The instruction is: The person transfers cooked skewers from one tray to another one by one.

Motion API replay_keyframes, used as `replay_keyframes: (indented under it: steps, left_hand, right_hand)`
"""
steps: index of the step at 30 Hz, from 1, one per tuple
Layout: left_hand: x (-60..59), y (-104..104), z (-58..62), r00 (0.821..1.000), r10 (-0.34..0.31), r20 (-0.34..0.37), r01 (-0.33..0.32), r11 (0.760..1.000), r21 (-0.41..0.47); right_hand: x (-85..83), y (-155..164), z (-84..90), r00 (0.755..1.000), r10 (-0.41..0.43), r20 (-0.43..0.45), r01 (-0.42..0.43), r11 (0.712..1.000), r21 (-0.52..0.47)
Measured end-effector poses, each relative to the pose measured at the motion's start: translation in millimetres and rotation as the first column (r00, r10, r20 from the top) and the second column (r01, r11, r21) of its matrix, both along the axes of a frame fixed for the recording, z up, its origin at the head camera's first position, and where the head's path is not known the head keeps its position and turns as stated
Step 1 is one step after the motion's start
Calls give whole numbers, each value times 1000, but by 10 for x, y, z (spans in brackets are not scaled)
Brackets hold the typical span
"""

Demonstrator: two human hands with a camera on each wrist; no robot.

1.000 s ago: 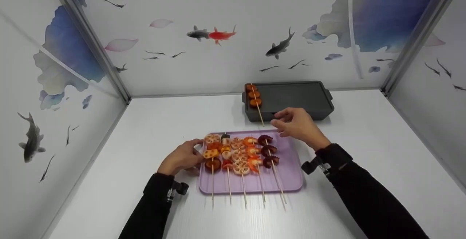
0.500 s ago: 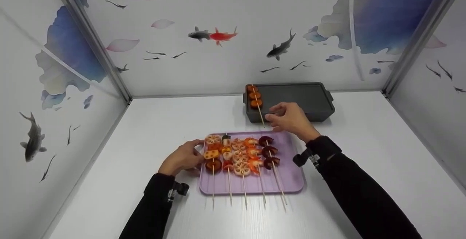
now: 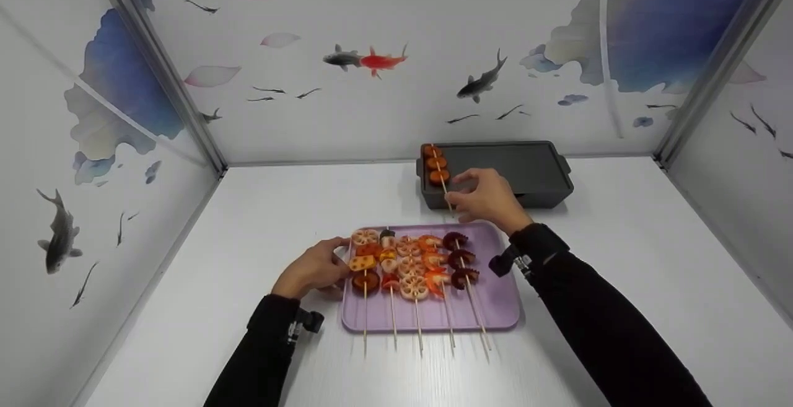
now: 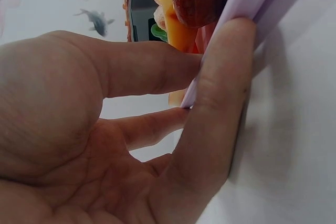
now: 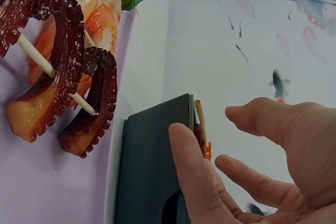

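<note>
Head view: my right hand (image 3: pixel 489 199) hovers at the near edge of the dark grill pan (image 3: pixel 533 168), fingers loosely spread and holding nothing, tips just beside the bare stick of the sausage skewer (image 3: pixel 438 171) that lies along the pan's left side, its end poking out over the rim toward me. My left hand (image 3: pixel 313 267) rests on the counter (image 3: pixel 248 221) with thumb and fingers pinching the left rim of the purple tray (image 3: pixel 495 305), steadying it. In the right wrist view the stick's end sits just past my fingertips (image 5: pixel 181 140), not yet touched.

On the tray lie five more skewers: a mixed vegetable skewer (image 3: pixel 363 261), another mixed one (image 3: pixel 386 255), a lotus root skewer (image 3: pixel 409 264), a shrimp skewer (image 3: pixel 432 261) and an octopus skewer (image 3: pixel 460 258).

I judge the sausage skewer light, its thin wooden stick stiff but easy to snap or roll. The bare end is the place to pinch; the glossy slices look slippery and could spin.
</note>
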State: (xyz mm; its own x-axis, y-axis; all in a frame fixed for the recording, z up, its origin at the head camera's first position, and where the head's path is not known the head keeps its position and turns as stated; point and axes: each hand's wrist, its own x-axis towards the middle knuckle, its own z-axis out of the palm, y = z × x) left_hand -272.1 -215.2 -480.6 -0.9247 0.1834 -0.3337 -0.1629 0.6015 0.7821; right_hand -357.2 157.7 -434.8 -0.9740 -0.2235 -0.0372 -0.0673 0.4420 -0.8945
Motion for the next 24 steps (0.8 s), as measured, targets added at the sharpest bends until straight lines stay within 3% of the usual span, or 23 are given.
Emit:
replay_keyframes:
  steps: [11,24]
  left_hand:
    - [7,4,4,1000,-3,-31,2,999,-40]
    - [1,-1,0,1000,-2,-24,1,1000,-26]
  right_hand:
    - [-57,-101,50,1000,-13,-7,13,997,77]
    - [-114,-163,82,1000,-20,-17,22,994,105]
